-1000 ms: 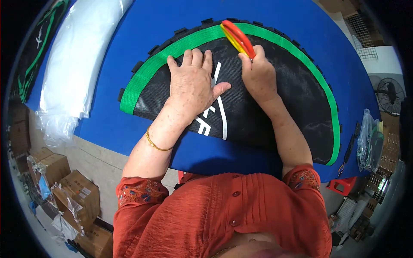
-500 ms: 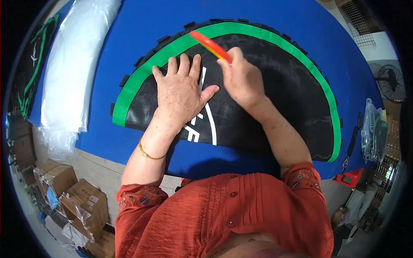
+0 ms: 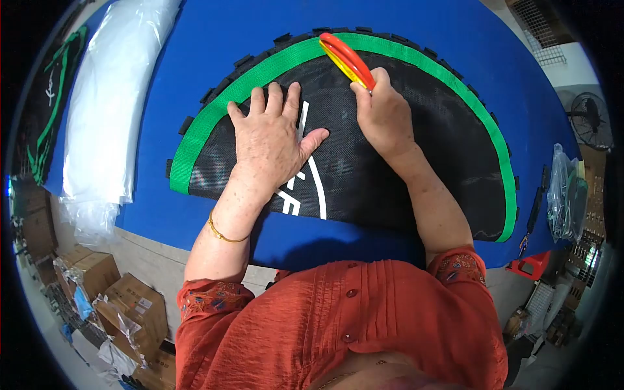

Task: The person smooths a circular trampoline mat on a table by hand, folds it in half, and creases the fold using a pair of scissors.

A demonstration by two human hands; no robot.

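A black mesh mat (image 3: 448, 143), folded into a half circle, lies on the blue table. Green webbing (image 3: 442, 71) follows its curved edge, with several black tabs sticking out beyond it. My left hand (image 3: 270, 140) is spread flat on the mesh beside the white printed lettering (image 3: 316, 185). My right hand (image 3: 388, 116) is closed round one end of a hand tool with red and yellow handles (image 3: 348, 62). Those handles point up and left, over the green band at the top. The gripped end is hidden in my fist, so its exact kind is unclear.
Clear plastic sheeting (image 3: 117, 97) lies on the blue table (image 3: 214, 26) at left, with another black-and-green piece (image 3: 49, 104) beyond. A bagged item (image 3: 565, 195) is at the right edge. Cardboard boxes (image 3: 133, 309) stand on the floor; a fan (image 3: 587, 117) is far right.
My right hand and the tool have shifted right and slightly up, and more of the yellow handle shows. My left hand stays nearly in place on the mat.
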